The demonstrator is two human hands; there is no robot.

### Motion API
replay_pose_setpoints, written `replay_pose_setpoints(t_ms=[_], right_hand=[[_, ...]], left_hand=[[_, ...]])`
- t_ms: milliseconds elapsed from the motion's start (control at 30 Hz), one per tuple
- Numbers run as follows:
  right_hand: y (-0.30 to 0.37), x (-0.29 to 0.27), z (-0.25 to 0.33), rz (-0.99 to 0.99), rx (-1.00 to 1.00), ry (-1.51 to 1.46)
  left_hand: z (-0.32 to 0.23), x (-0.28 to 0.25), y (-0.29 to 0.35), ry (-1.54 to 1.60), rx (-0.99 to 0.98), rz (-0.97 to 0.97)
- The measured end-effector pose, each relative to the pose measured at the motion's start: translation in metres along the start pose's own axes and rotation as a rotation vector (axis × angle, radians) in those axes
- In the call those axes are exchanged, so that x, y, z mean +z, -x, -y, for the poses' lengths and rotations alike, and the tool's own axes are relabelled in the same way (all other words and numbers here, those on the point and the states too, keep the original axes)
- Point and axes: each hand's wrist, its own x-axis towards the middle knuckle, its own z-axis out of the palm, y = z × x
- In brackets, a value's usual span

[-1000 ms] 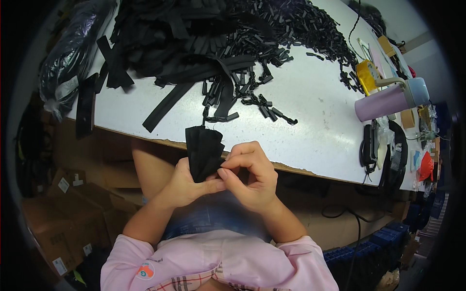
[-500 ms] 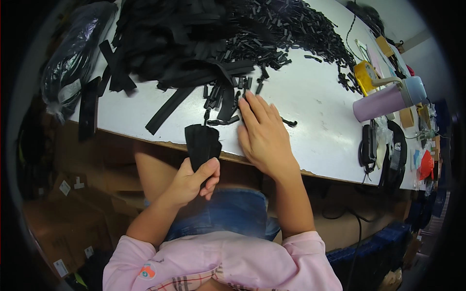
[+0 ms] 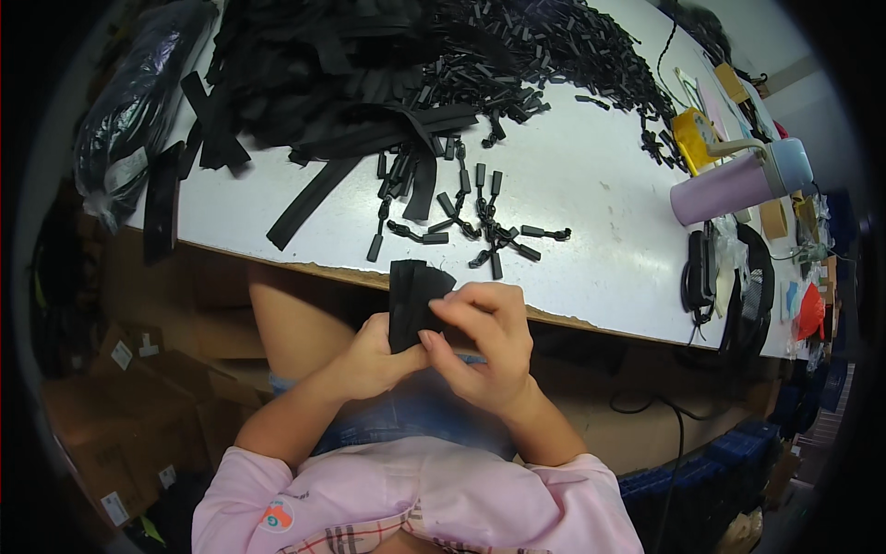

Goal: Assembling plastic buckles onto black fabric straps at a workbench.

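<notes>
My left hand [image 3: 374, 355] is closed round the lower end of a bundle of black zipper strips [image 3: 412, 291], held over my lap just off the table's front edge. At the bundle's right edge, the bent fingers and thumb of my right hand [image 3: 489, 346] grip the strips; the exact pinch is partly hidden. Beyond my hands, several small black zipper pulls [image 3: 496, 235] lie scattered on the white table [image 3: 609, 268]. One long black strip [image 3: 312, 203] rests flat at their left.
A large heap of black strips [image 3: 314, 83] covers the table's far left, beside a big pile of zipper pulls [image 3: 554, 55]. A clear plastic bag [image 3: 138, 102] lies at the left edge. To the right are a lilac bottle [image 3: 720, 192] and yellow tape [image 3: 692, 138]. Cardboard boxes [image 3: 129, 434] stand below left.
My right hand has left the zipper pulls on the table and come back to the bundle. The bundle has shifted right with my left hand. More pulls now show spread near the edge.
</notes>
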Motion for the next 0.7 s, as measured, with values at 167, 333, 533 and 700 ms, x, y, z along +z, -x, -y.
replay_pose_setpoints(t_ms=[167, 333, 533, 700], right_hand=[[-0.001, -0.002, -0.004, 0.032, 0.001, -0.022], [0.005, -0.004, -0.002, -0.016, 0.116, -0.268], [0.003, -0.006, 0.010, 0.072, 0.726, -0.981], [0.010, -0.002, 0.000, 0.133, 0.535, -0.671]], left_hand=[[-0.005, 0.006, 0.000, 0.024, 0.059, -0.038], [-0.005, 0.001, 0.001, 0.139, 0.094, -0.102], [-0.003, 0.007, -0.001, 0.203, 0.267, -0.125], [-0.005, 0.014, 0.002, 0.192, 0.274, -0.272]])
